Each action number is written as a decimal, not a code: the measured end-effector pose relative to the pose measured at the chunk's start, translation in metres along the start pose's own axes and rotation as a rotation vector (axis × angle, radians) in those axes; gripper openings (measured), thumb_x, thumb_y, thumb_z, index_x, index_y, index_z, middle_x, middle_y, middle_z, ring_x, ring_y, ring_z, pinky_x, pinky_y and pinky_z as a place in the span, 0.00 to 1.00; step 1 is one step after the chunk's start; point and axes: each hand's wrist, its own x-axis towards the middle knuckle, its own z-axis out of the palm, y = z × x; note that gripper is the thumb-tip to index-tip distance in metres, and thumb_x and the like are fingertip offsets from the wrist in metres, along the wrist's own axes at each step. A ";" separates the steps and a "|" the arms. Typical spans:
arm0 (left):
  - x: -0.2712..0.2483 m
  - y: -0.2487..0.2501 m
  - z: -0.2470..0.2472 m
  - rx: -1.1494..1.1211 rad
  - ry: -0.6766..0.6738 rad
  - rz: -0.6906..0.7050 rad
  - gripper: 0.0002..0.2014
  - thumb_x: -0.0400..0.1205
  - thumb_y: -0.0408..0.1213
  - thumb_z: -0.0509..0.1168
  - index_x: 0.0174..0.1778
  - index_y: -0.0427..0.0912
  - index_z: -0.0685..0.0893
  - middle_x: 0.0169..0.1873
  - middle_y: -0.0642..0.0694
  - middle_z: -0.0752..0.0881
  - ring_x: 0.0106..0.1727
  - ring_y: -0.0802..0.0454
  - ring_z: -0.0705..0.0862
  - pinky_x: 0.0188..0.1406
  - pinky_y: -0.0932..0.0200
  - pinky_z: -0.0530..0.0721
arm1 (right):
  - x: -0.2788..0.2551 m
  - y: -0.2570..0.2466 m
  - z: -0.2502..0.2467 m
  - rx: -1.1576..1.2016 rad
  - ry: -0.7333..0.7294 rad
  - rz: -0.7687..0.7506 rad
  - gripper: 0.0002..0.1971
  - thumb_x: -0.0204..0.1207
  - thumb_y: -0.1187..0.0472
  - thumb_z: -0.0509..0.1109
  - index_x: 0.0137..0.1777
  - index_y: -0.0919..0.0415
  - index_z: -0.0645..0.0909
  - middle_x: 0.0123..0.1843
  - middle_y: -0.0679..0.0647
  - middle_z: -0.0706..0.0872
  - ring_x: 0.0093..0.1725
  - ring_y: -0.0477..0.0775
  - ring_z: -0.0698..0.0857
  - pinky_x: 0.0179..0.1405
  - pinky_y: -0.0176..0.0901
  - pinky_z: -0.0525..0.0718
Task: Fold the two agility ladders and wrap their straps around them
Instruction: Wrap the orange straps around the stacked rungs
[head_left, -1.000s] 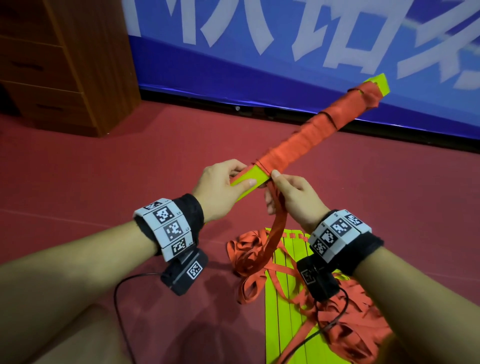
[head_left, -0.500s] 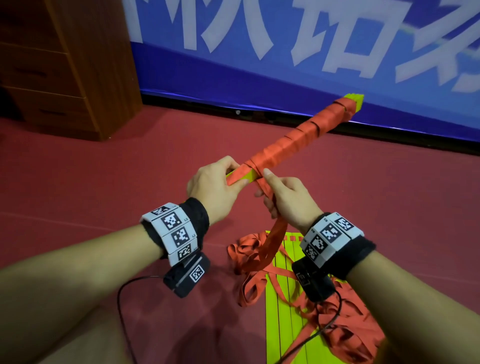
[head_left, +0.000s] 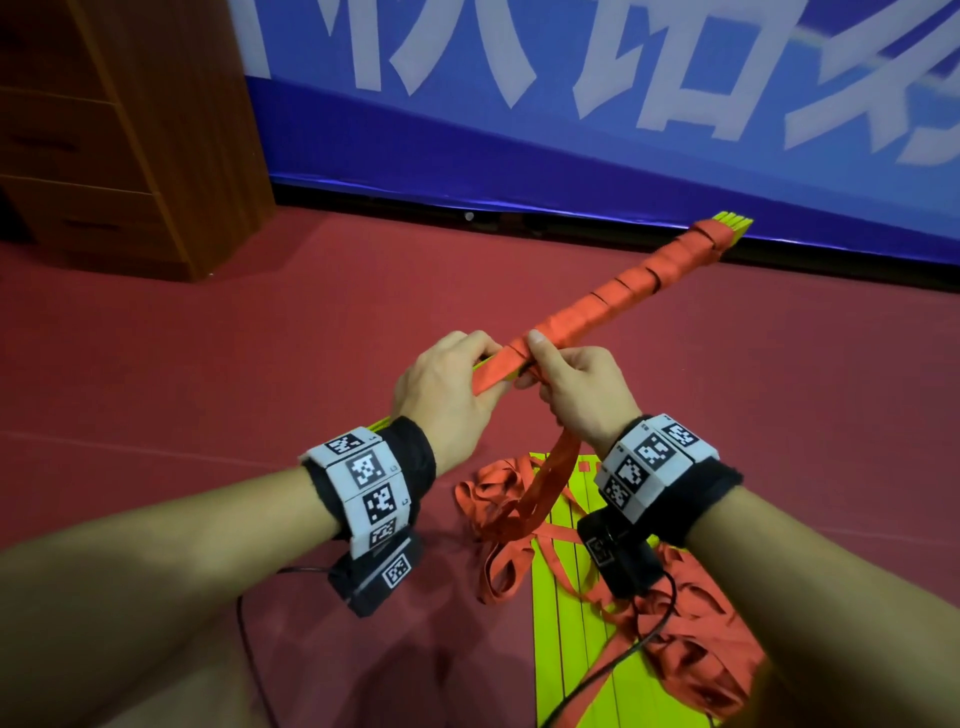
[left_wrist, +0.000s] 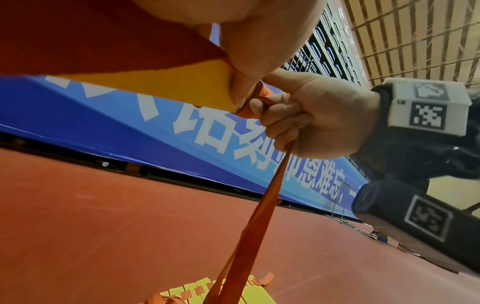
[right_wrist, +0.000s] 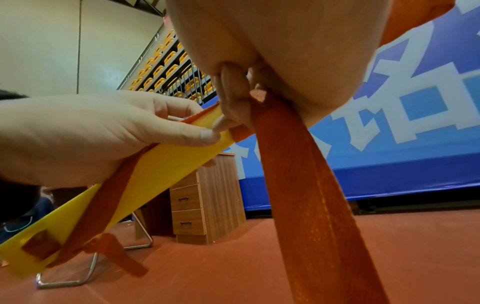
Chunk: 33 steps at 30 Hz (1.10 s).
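Observation:
I hold the first ladder (head_left: 613, 301) in the air as a long bundle of yellow rungs wound in orange strap, its far end pointing up-right. My left hand (head_left: 467, 364) grips the bundle's near end, thumb under the yellow rung (right_wrist: 161, 164). My right hand (head_left: 540, 364) pinches the strap (head_left: 550, 478) against the bundle; the loose strap hangs from that fist to the floor. The second ladder (head_left: 571, 597) lies below as flat yellow rungs with tangled orange straps (head_left: 691, 654) beside them.
A wooden drawer cabinet (head_left: 130, 130) stands at the back left. A blue banner wall (head_left: 571, 130) runs along the far side of the red floor (head_left: 234, 364). A metal chair leg (right_wrist: 91, 273) shows near the cabinet. Wrist camera cables trail over the floor.
The bundle's far end has dropped lower and swung right. Orange strap now covers more of the yellow near end by my left hand. Both hands stay together on the bundle.

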 end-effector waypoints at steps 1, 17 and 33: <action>0.000 -0.001 0.001 -0.014 -0.009 0.005 0.06 0.80 0.47 0.74 0.51 0.56 0.86 0.44 0.57 0.82 0.48 0.49 0.84 0.41 0.51 0.79 | 0.002 0.001 0.000 0.003 0.007 -0.001 0.29 0.88 0.42 0.61 0.32 0.59 0.88 0.18 0.45 0.74 0.19 0.47 0.69 0.30 0.45 0.72; 0.020 -0.018 -0.006 -0.587 -0.459 -0.360 0.24 0.83 0.59 0.64 0.51 0.40 0.90 0.42 0.36 0.90 0.44 0.44 0.84 0.45 0.46 0.85 | 0.002 -0.002 -0.020 0.123 -0.180 -0.064 0.23 0.93 0.55 0.56 0.35 0.60 0.77 0.24 0.50 0.65 0.23 0.49 0.62 0.27 0.44 0.62; 0.021 -0.026 0.004 -0.721 -0.311 -0.363 0.49 0.68 0.78 0.70 0.47 0.23 0.81 0.39 0.43 0.76 0.39 0.44 0.70 0.43 0.47 0.69 | 0.000 -0.007 -0.024 0.160 -0.234 0.046 0.23 0.94 0.58 0.52 0.42 0.65 0.83 0.26 0.55 0.85 0.21 0.50 0.82 0.23 0.36 0.82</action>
